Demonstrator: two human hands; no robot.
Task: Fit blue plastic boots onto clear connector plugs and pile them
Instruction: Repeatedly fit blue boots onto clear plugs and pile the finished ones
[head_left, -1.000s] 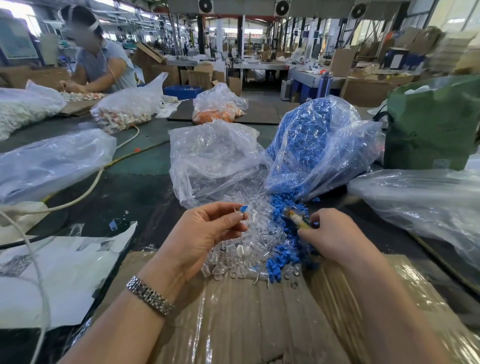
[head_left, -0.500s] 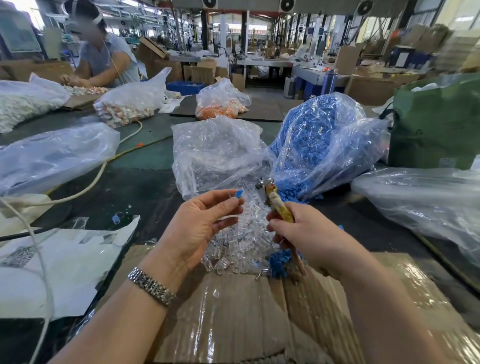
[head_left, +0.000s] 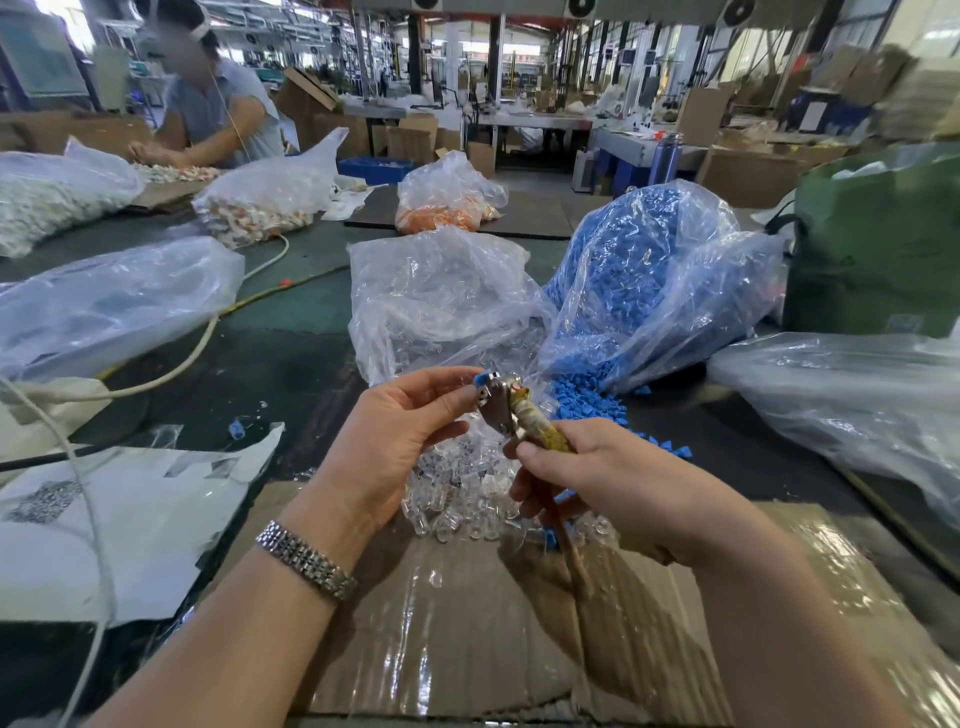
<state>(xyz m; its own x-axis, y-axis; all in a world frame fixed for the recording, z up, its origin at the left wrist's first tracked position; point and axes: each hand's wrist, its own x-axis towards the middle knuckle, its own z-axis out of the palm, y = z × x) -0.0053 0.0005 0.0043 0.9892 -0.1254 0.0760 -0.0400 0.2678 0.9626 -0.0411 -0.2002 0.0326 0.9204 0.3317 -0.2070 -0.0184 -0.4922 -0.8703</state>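
My left hand (head_left: 400, 441) is raised above the table and pinches a small clear plug with a blue boot (head_left: 480, 378) at its fingertips. My right hand (head_left: 597, 483) grips a metal tool with a yellowish wrapped handle (head_left: 519, 415); its metal head meets the blue boot. Below both hands lies a pile of clear plugs (head_left: 457, 499) on the table. Loose blue boots (head_left: 587, 402) spill from the blue bag to the right of the pile.
A bag of clear plugs (head_left: 431, 301) and a bag of blue boots (head_left: 649, 280) stand behind the pile. Taped cardboard (head_left: 467, 623) lies in front. Other plastic bags (head_left: 104, 301) sit left and right, a green sack (head_left: 878, 249) far right. A person (head_left: 213, 114) works at the back left.
My right hand rose from the blue boots with the tool and brought its head up to the piece pinched by my left hand, which also lifted slightly.
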